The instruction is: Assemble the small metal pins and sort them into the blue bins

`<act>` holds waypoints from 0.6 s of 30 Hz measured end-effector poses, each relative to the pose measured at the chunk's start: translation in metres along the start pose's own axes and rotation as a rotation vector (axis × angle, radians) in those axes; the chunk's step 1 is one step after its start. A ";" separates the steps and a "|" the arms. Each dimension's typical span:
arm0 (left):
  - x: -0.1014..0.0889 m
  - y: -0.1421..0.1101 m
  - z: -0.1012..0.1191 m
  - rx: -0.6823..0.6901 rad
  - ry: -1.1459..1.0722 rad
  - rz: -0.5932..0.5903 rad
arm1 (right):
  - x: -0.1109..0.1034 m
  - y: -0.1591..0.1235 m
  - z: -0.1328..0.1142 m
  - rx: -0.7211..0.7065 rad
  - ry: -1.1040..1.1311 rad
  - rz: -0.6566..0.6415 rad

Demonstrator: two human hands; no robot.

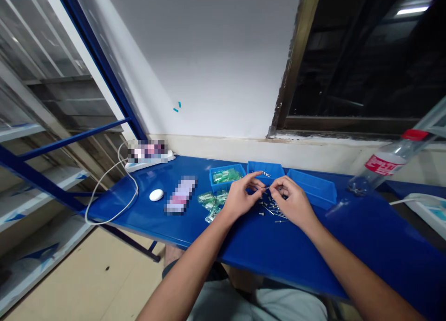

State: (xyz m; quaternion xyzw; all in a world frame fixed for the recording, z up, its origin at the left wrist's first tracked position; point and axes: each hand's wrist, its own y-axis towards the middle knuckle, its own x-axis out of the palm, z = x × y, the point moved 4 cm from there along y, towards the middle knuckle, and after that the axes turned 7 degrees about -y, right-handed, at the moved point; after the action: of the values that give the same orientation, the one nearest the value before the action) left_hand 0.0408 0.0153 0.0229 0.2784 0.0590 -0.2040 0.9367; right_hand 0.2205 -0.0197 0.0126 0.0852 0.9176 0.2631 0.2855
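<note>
My left hand (242, 198) and my right hand (291, 201) meet above the middle of a blue table (306, 246), their fingertips pinched close together. Each seems to hold a thin, small metal part (266, 189), though the fingers hide most of it. Below them lies a scattered pile of small metal screws and pins (273, 210). Behind my hands stand several blue plastic bins (265, 171). The left one holds green plastic packets (226, 176), and more green packets (212, 202) lie on the table beside my left hand.
Left on the table are a white oval object (156, 195), a blurred flat item (181, 194) and a power strip (149, 157) with a white cable (111, 191). A clear plastic bottle (383, 165) lies at right. A wall rises behind; blue-framed shelving stands at left.
</note>
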 end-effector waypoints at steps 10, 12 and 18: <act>-0.010 -0.001 0.004 -0.094 0.028 -0.008 | 0.012 -0.009 0.009 0.216 0.227 0.055; -0.014 0.000 0.005 -0.096 0.052 0.021 | 0.014 -0.011 0.010 0.255 0.228 0.017; -0.014 0.001 0.000 -0.147 -0.248 0.060 | 0.011 -0.008 0.005 0.157 0.206 -0.039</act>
State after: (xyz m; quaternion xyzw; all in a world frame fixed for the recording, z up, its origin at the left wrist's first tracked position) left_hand 0.0286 0.0209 0.0265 0.1835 -0.0507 -0.2039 0.9603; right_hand 0.2138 -0.0211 -0.0001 0.0619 0.9613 0.1922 0.1873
